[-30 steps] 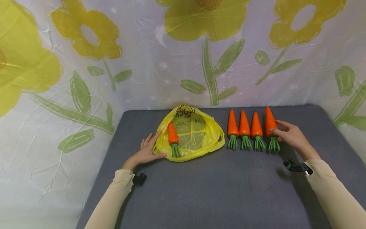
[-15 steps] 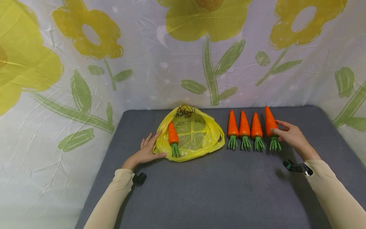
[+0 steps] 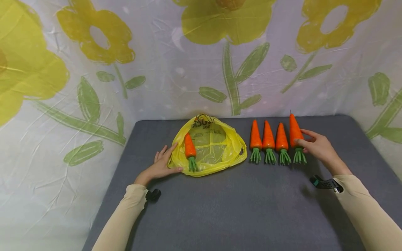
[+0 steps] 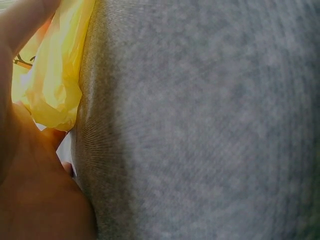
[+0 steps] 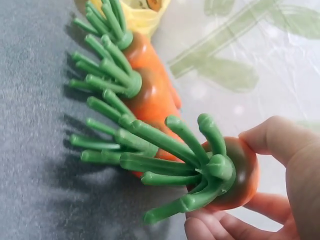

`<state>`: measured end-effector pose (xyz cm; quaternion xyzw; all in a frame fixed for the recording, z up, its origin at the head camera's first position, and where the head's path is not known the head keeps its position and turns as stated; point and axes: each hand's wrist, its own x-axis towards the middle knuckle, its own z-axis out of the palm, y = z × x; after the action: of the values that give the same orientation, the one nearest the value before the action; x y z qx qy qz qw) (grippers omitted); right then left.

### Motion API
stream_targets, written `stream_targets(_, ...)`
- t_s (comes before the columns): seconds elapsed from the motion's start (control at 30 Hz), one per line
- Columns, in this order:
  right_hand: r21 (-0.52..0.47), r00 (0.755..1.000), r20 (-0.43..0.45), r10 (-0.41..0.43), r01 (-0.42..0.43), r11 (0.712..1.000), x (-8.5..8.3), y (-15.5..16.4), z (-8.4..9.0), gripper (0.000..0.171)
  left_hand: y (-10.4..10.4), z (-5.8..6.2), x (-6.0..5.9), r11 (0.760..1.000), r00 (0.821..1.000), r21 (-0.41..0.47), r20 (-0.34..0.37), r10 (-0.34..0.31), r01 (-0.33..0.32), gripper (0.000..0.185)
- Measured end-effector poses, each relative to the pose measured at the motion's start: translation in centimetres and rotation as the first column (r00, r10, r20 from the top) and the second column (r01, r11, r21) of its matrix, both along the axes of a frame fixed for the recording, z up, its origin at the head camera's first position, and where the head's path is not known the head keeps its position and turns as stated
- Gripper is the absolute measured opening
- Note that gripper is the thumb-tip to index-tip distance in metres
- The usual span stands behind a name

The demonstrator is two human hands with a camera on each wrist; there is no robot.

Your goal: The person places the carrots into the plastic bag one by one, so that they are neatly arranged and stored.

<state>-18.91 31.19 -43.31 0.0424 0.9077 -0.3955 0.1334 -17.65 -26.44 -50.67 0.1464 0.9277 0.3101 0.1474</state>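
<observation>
Four orange toy carrots with green tops lie in a row on the grey table (image 3: 238,209). My right hand (image 3: 315,146) grips the rightmost carrot (image 3: 294,134), thumb and fingers round its thick end (image 5: 235,172), lifted slightly. Beside it lie three carrots (image 3: 268,137). A yellow plastic bag (image 3: 210,146) lies spread at the table's middle back with one carrot (image 3: 189,148) on it. My left hand (image 3: 161,164) rests flat on the table with fingers straight, touching the bag's left edge (image 4: 52,85).
A white sheet printed with yellow flowers and green leaves (image 3: 229,69) hangs close behind and around the table. The near half of the grey table has nothing on it but my sleeved forearms.
The right hand has raised the rightmost carrot a little and shifted it slightly left. The left hand and bag have stayed put.
</observation>
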Motion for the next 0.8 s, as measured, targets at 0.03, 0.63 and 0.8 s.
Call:
stream_targets(0.03,-0.001,1.0,-0.001,0.001,-0.001,1.0,0.0,-0.1,0.1,0.086,0.0,0.0,0.0,1.0,1.0,-0.001,-0.001,-0.001,0.001,0.104)
stream_targets(0.63,0.015,0.998,-0.045,0.04,-0.04,0.999,0.4,-2.7,1.9,0.089,-0.1,-0.3,-0.1,1.0,1.0,-0.015,-0.006,0.003,-0.003,0.104)
stream_targets(0.8,0.018,0.996,-0.065,0.056,-0.055,0.998,0.4,-3.6,2.2,0.086,0.0,-0.1,-0.1,1.0,1.0,0.002,0.001,0.005,-0.005,0.104)
